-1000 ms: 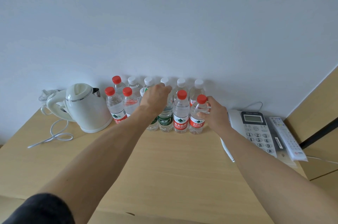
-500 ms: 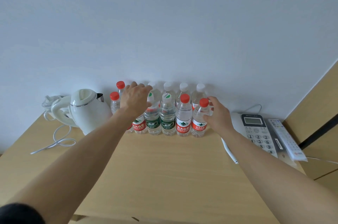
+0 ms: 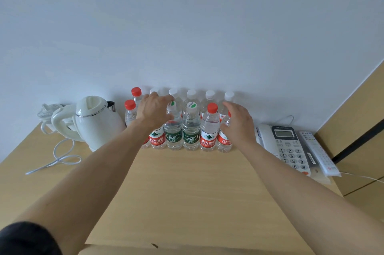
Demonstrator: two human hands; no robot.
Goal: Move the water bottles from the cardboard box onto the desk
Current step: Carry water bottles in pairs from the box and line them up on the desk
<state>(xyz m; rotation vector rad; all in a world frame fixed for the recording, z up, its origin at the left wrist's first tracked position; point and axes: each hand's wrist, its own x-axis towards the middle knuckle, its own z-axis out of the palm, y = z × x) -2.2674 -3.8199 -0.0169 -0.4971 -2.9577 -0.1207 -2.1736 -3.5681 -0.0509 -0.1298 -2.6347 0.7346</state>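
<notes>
left hand (image 3: 154, 112): back of hand up, fingers curled over the top of a clear plastic water bottle with red label (image 3: 157, 139), front row; contact hidden, looks like it grips the cap end
right hand (image 3: 239, 124): fingers loosely bent against the side of the end clear plastic bottle with red label (image 3: 224, 141); cannot tell if it grips or only touches
left of left hand: two red-capped clear bottles (image 3: 130, 112), then white plastic electric kettle (image 3: 94, 122) with loose white cord (image 3: 58, 157)
between hands: two green-label clear bottles (image 3: 173, 133), one red-cap red-label bottle (image 3: 209, 130), all upright, touching side by side
behind hands: back row of white-capped bottles (image 3: 192, 94) at the wall
right of right hand: white desk phone (image 3: 285, 142), white remote control (image 3: 319, 154)
under all: light wooden desk (image 3: 187, 192)
</notes>
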